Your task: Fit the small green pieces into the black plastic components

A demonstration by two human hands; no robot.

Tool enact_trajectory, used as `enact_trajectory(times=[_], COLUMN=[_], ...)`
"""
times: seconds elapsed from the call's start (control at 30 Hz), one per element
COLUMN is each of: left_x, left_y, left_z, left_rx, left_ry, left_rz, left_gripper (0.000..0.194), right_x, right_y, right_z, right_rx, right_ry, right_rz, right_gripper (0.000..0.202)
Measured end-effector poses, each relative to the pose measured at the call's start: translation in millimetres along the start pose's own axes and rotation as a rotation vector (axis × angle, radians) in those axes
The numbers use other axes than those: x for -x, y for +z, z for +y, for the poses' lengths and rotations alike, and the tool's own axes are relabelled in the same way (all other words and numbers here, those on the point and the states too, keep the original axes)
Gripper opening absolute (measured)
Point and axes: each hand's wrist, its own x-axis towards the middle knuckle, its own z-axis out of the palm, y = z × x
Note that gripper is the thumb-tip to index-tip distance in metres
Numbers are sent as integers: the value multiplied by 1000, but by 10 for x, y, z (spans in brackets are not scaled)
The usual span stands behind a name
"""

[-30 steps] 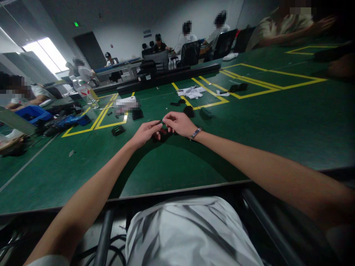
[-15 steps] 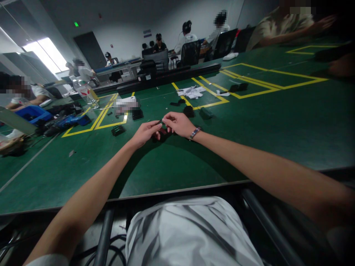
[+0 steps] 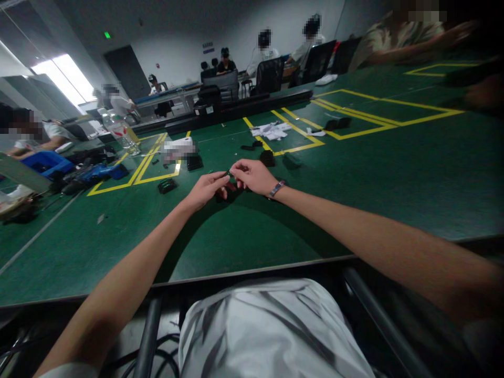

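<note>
Over the green table (image 3: 252,231), my left hand (image 3: 207,190) pinches a small dark strip-like piece (image 3: 227,172) between thumb and fingers. Thumb and fingertips of my right hand (image 3: 254,176) close on the other end of the same piece, and the two hands nearly touch. The piece is too small and dark to tell its kind. Left of the hands lies a black bundle of small parts (image 3: 167,185). Another black stack (image 3: 194,161) rests just beyond my left hand. Behind my right hand sit a black block (image 3: 266,158) and some thin black pieces (image 3: 252,146).
White paper strips (image 3: 271,130) are heaped beyond the hands. Farther left stand a clear bottle (image 3: 124,135), a blue bin (image 3: 49,164) and a blue-and-black tool (image 3: 106,171). Yellow tape (image 3: 366,119) marks the table. A person (image 3: 409,39) sits across at the right.
</note>
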Motion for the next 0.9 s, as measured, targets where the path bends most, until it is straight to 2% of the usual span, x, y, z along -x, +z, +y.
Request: enact_trajectory(times=[0.9], left_x=[16], left_y=[9], left_z=[30], left_rx=[7], left_ry=[-6], left_rz=[1], left_gripper=[46], right_x=[1], right_y=[1], right_z=[19], right_rx=[-4], right_ry=[-18], right_rz=[-11], right_gripper=[19])
